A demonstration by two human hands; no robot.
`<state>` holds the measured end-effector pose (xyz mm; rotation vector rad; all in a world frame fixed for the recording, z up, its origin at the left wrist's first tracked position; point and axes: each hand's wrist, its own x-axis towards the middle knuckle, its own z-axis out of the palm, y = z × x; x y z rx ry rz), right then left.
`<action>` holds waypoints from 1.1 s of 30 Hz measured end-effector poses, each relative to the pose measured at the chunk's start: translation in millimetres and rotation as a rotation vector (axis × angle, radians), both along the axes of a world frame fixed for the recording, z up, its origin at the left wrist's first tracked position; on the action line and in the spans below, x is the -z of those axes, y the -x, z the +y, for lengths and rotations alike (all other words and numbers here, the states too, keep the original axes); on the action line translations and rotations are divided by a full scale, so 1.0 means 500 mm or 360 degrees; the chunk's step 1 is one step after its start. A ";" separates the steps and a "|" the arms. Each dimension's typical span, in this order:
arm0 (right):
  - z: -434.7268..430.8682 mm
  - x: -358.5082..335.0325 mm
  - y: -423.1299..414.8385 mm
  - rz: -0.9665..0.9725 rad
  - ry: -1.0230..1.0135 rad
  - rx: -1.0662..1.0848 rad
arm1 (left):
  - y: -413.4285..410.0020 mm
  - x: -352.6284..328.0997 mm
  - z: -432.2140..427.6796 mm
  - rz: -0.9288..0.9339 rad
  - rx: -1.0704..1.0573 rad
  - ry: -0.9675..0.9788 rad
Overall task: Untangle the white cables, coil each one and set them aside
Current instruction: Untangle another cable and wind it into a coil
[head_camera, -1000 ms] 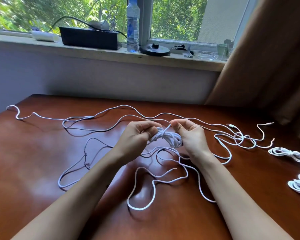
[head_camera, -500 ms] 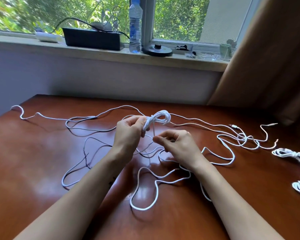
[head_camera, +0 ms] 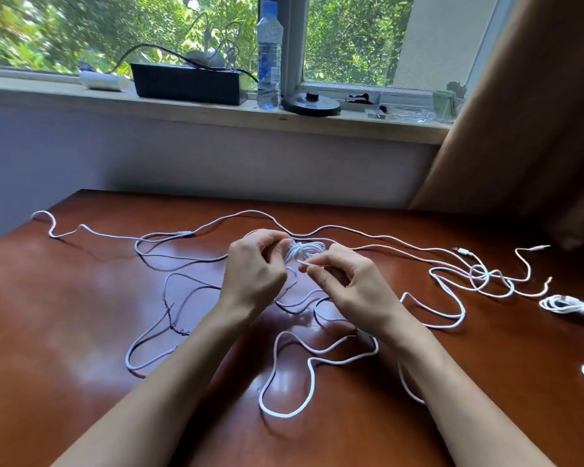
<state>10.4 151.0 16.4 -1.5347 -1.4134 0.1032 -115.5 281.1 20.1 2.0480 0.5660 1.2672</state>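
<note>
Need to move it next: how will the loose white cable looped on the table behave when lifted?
Probably floppy: the loose white cable lies in slack curves on the table. Likely light, being so thin. It may snag, since its loops overlap near the right hand.

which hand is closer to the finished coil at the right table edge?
Right. The right hand, pinching a cable end, is well left of the coil; the left hand, gripping the small bundle, is even farther left.
</note>
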 end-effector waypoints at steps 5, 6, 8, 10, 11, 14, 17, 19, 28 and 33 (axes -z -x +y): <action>-0.002 -0.002 -0.011 -0.0302 -0.0131 0.0204 | -0.002 0.003 -0.005 0.0153 0.0138 -0.0313; -0.003 -0.003 -0.014 -0.0385 -0.0166 0.0278 | -0.002 0.004 -0.008 0.0165 0.0154 -0.0335; -0.005 -0.004 -0.019 -0.0501 -0.0220 0.0417 | -0.002 0.006 -0.011 0.0191 0.0180 -0.0356; -0.008 -0.007 -0.020 -0.0560 -0.0246 0.0518 | -0.002 0.008 -0.012 0.0228 0.0227 -0.0369; -0.010 -0.009 -0.020 -0.0582 -0.0259 0.0555 | -0.003 0.008 -0.012 0.0245 0.0254 -0.0375; -0.014 -0.016 -0.024 -0.0432 -0.0299 0.0581 | -0.004 0.008 -0.013 0.0258 0.0344 -0.0368; -0.018 -0.024 -0.030 -0.0128 -0.0306 0.0583 | -0.004 0.006 -0.020 0.0253 0.0412 -0.0339; -0.019 -0.026 -0.034 -0.0105 -0.0293 0.0582 | -0.006 0.004 -0.025 0.0225 0.0451 -0.0308; -0.018 -0.020 -0.049 0.0158 -0.0179 0.0472 | -0.012 -0.003 -0.043 0.0024 0.0611 0.0379; -0.017 -0.010 -0.048 0.0133 -0.0170 0.0390 | -0.012 -0.014 -0.049 -0.0098 0.0639 0.0677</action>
